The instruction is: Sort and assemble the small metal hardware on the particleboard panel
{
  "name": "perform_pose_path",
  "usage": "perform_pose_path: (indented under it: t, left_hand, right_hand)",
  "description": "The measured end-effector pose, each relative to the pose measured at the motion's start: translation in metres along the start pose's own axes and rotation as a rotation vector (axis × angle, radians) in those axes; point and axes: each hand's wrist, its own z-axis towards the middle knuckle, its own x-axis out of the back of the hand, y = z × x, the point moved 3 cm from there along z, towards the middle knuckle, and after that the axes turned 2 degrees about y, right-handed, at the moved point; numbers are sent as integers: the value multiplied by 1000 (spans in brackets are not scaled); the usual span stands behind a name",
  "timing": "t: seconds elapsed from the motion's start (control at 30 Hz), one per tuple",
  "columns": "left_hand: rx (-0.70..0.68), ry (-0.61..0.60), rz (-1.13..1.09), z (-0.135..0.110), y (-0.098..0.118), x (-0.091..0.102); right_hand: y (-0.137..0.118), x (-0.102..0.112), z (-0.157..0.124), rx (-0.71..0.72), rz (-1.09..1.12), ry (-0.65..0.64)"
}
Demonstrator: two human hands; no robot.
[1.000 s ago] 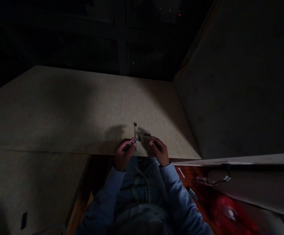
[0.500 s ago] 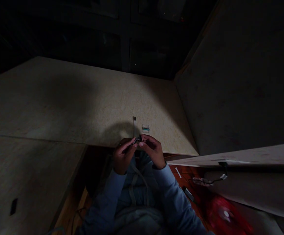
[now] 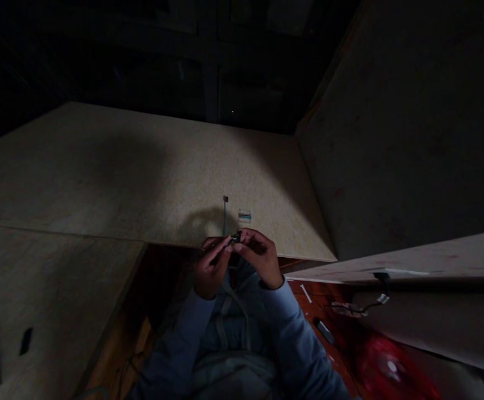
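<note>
Pinching a Tiny Dark Part in a Dim Room

Holding both hands close together at the near edge of the table (image 3: 141,166), the person pinches a small dark part (image 3: 236,238) between the fingertips. The left hand (image 3: 210,269) is curled, with its thumb and first finger squeezed on a thin dark wire (image 3: 219,254) that runs into the part. The right hand (image 3: 258,255) is curled too, and its fingertips press on the same small part from the other side. The two hands almost touch each other. The part sits up in the air between them, just over the table edge and above the person's lap.

On the table just beyond the hands lies a thin strip (image 3: 225,211) with a dark end, pointing away from the person. Just beside it, to the right, rests a little pale piece with a blue stripe (image 3: 244,215). Neither one touches the hands.

Both arms wear blue sleeves (image 3: 295,333). A second board (image 3: 433,266) stands off to the right, with a thin cable (image 3: 370,303) hanging by its edge. Down on the red floor (image 3: 350,344) lies a small dark stick-shaped thing (image 3: 324,330). The room is very dark, so finer details are hard to tell.
</note>
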Motion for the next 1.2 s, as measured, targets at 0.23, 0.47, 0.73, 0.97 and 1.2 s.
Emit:
perform_pose_path:
  t: [0.23, 0.47, 0.73, 0.97, 1.2]
  left_hand:
    - [-49, 0, 49, -2, 5, 0]
    - [-142, -15, 50, -2, 13, 3]
    - [-194, -22, 1, -3, 26, 7]
    - [-197, -1, -25, -5, 22, 7]
    - [-118, 16, 4, -5, 24, 7]
  right_hand:
    - [-4, 5, -3, 64, -68, -4]
    - [-6, 14, -9, 70, -83, -32]
    - [-8, 25, -14, 12, 3, -57]
    - [-5, 25, -19, 5, 42, -90]
    - [-9, 23, -21, 13, 96, -71]
